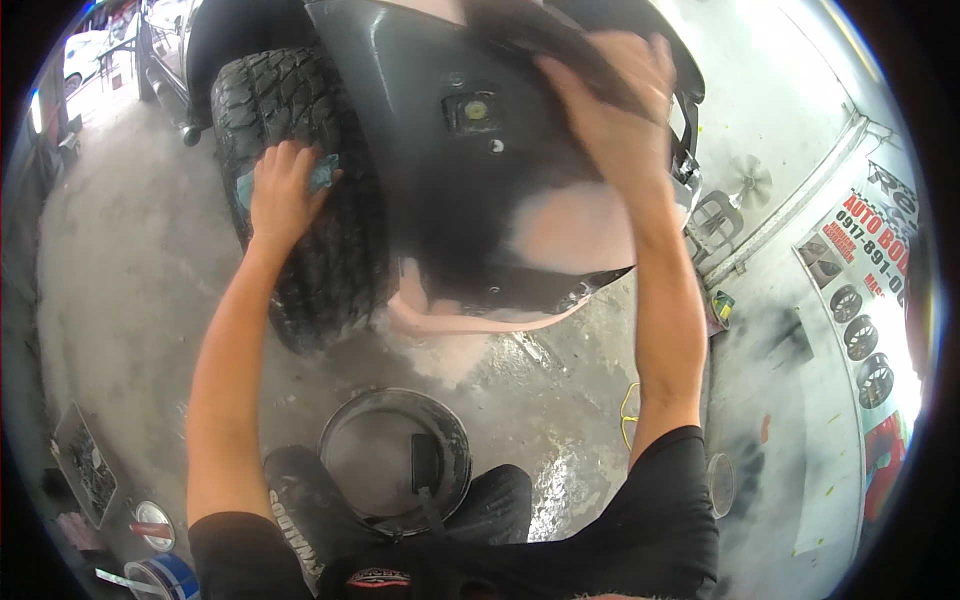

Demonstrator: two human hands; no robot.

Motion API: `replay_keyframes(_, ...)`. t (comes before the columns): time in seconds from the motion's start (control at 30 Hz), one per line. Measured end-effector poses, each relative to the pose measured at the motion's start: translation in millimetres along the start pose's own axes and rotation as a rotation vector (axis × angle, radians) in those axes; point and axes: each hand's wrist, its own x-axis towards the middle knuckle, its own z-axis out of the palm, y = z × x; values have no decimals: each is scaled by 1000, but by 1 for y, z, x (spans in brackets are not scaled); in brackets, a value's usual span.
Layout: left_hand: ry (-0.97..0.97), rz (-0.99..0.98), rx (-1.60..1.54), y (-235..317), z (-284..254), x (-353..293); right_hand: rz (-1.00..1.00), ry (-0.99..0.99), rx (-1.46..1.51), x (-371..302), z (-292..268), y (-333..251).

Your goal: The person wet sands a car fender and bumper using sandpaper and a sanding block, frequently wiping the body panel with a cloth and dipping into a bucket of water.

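Note:
My left hand (284, 195) rests on the tread of a big black tyre (330, 240), its fingers closed over a crumpled blue-green rag (326, 172). Over the upper part of a dark grey car bumper (420, 110), my right hand (615, 105) is smeared by motion. Between its thumb and fingers runs a dark, long strip (560, 45), also blurred, whose kind I cannot make out. Below that hand, the bumper has a pale, pinkish sanded patch (570, 228). A small square recess with a round yellowish part (476, 111) sits left of the hand.
A round black basin (345, 500) stands on the wet concrete floor between my knees, with a dark flat block (425, 460) in it. At lower left are a grey tray (85, 465), a can lid (152, 527) and a blue-white can (165, 580). A white wall (790, 400) runs along the right.

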Motion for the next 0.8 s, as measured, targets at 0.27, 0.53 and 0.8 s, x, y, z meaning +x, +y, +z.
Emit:
replay_keyframes(0.27, 8, 0, 3, -3, -6, 5, 231, -66, -24, -16, -45, 6)
replay_keyframes(0.53, 140, 6, -73, 11, 10, 3, 727, 41, 43, -99, -134, 50)
replay_keyframes(0.8, 291, -223, -282, 10, -41, 50, 1630, -326, 250, -327, -198, -193)
